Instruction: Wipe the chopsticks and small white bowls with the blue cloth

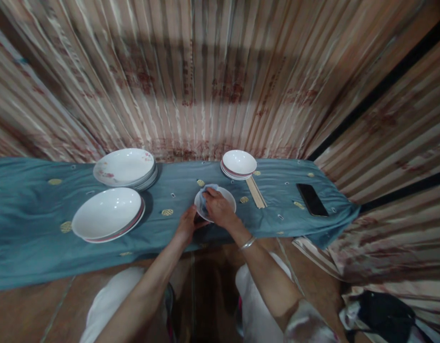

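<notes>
A small white bowl (229, 196) is in front of me at the middle of the cloth-covered table. My left hand (187, 224) grips its near left rim. Inside the bowl, my right hand (216, 206) presses a light blue cloth (205, 193) against the wall, fingers closed on it. Behind and to the right stands a stack of small white bowls (239, 162) with red bands. Several wooden chopsticks (255, 193) lie together beside that stack.
At the left are a stack of flowered oval plates (125, 164) and a stack of large white bowls (107, 212). A black phone (312, 199) lies at the right on the blue tablecloth (177, 228). Pleated curtains (213, 119) hang behind the table.
</notes>
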Demonstrator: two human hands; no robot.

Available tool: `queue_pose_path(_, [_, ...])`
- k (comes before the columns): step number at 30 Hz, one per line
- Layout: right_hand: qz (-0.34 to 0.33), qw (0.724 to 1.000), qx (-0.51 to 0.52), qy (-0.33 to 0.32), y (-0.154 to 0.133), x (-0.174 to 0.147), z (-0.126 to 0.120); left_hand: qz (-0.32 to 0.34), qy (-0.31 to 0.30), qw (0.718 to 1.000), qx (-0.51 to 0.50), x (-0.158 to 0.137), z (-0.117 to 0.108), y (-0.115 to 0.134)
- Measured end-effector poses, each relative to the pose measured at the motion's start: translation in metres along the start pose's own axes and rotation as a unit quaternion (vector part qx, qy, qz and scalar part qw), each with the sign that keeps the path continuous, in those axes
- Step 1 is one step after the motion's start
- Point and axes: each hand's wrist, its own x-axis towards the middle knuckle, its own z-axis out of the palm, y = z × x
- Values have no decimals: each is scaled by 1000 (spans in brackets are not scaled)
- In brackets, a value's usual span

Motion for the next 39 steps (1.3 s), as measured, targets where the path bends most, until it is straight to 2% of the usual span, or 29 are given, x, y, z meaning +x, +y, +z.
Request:
queue_pose_path(6, [69, 985, -141, -69, 8, -8, -14, 3, 13, 1000, 3, -1, -1, 0])
queue_pose_path(10, [71, 976, -166, -124, 11, -17, -18, -10, 24, 1000, -2, -1, 0, 2])
queue_pose_path(15, [74, 975, -146, -149, 7, -25, -25, -3, 29, 999, -12, -2, 1, 3])
queue_pose_path(20, [36, 984, -21, -174, 3, -25, -28, 5, 16, 1000, -9, -4, 0, 3])
queue_pose_path(25, [20, 985, 86, -148, 0, -19, -19, 9, 2, 1000, -5, -3, -1, 1])
queue_pose_path(30, [-8, 982, 169, -82, 0, -15, 0, 24, 19, 1000, 0, 0, -3, -2])
queue_pose_path(35, [-41, 978, 206, -7, 2, -12, 20, 32, 15, 999, -18, 2, -5, -6])
queue_pose_path(39, [-67, 980, 185, 37, 0, -7, 24, 22, 22, 999, -15, 1, -5, -7])
